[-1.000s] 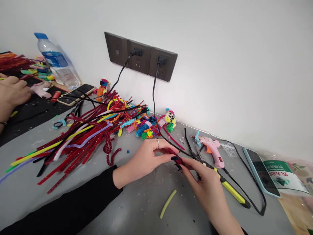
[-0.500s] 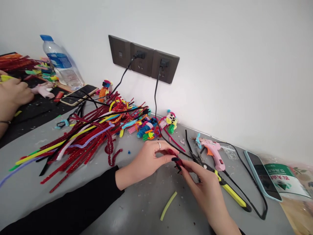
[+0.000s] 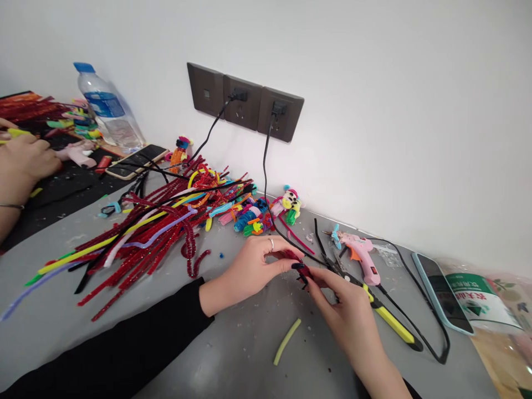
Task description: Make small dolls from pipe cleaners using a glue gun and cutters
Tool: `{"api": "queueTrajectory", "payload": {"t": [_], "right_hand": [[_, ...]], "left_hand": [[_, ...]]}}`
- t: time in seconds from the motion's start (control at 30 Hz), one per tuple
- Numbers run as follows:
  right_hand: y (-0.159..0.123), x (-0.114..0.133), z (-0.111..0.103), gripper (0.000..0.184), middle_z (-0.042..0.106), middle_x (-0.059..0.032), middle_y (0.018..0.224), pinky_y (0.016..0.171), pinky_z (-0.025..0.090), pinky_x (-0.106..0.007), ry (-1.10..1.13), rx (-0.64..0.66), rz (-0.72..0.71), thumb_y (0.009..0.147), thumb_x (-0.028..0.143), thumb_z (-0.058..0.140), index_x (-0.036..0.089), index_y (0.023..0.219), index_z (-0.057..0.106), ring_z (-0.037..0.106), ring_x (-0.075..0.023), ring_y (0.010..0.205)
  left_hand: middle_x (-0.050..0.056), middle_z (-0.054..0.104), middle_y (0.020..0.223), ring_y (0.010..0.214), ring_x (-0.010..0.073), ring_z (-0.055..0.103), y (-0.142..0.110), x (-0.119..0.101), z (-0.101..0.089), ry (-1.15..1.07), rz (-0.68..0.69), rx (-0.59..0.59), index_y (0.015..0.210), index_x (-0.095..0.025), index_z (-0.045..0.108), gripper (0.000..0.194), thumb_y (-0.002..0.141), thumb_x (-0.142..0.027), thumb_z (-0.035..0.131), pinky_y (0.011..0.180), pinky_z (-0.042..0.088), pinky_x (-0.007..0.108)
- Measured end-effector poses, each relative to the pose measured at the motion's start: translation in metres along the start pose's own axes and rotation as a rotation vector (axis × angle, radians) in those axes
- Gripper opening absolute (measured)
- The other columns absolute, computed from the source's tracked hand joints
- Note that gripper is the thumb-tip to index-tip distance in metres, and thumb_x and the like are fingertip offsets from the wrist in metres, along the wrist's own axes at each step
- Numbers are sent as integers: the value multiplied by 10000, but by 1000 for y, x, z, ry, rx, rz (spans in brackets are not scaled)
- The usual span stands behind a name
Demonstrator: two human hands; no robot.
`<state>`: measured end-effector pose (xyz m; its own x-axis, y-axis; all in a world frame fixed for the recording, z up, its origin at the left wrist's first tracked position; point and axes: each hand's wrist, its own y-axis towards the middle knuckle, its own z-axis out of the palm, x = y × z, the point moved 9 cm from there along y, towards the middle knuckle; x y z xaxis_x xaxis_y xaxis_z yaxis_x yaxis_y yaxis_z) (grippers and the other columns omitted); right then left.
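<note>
My left hand (image 3: 253,269), with a ring on one finger, pinches a dark red pipe cleaner piece (image 3: 292,255) from the left. From the right, my right hand (image 3: 347,310) grips the same piece between thumb and fingers. Dark nails and fingers hide much of it, so its full shape cannot be made out. Both hands are held close together over the grey table (image 3: 233,354). Below them lies a short pale yellow-green pipe cleaner piece (image 3: 286,342). Behind my right hand rest pliers with yellow and black handles (image 3: 393,324) and a pink hot glue gun (image 3: 362,255).
Many pipe cleaners (image 3: 145,238) spread at left, with small colourful figures (image 3: 286,205) by the wall. A phone (image 3: 443,293) and plastic bag (image 3: 482,299) lie right. Cords run from wall sockets (image 3: 245,102). Far left are a bottle (image 3: 106,105) and another person's hand (image 3: 31,158).
The view has shifted slightly. Both my hands keep hold of the red piece with almost no change in grip.
</note>
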<state>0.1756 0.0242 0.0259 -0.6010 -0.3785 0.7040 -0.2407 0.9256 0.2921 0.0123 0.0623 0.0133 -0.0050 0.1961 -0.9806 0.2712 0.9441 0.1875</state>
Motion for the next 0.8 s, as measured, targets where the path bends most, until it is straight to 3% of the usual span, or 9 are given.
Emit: {"api": "queueTrajectory", "payload": {"t": [0.33, 0.5, 0.8], "right_hand": [[0, -1, -2, 227, 864, -63, 930, 584, 612, -193, -11, -26, -10, 973, 242, 611, 189, 1035, 822, 806, -174, 729], [0, 0, -3, 243, 855, -47, 908, 665, 640, -181, 31, -45, -22, 971, 243, 628, 182, 1119, 811, 812, -158, 749], [0, 6, -1, 199, 854, -56, 917, 595, 621, -180, 0, -45, -93, 986, 217, 617, 189, 1056, 801, 799, -160, 724]], "left_hand": [[61, 837, 969, 932, 195, 765, 0, -2, 0, 32, 31, -3, 940, -169, 838, 132, 892, -186, 716, 866, 583, 278], [60, 840, 981, 944, 194, 770, 1, 0, 0, 5, 33, -4, 943, -167, 836, 134, 887, -172, 714, 861, 588, 268], [55, 841, 986, 950, 194, 766, -1, -1, 3, -4, 24, 13, 946, -176, 841, 149, 892, -146, 705, 873, 588, 278]]}}
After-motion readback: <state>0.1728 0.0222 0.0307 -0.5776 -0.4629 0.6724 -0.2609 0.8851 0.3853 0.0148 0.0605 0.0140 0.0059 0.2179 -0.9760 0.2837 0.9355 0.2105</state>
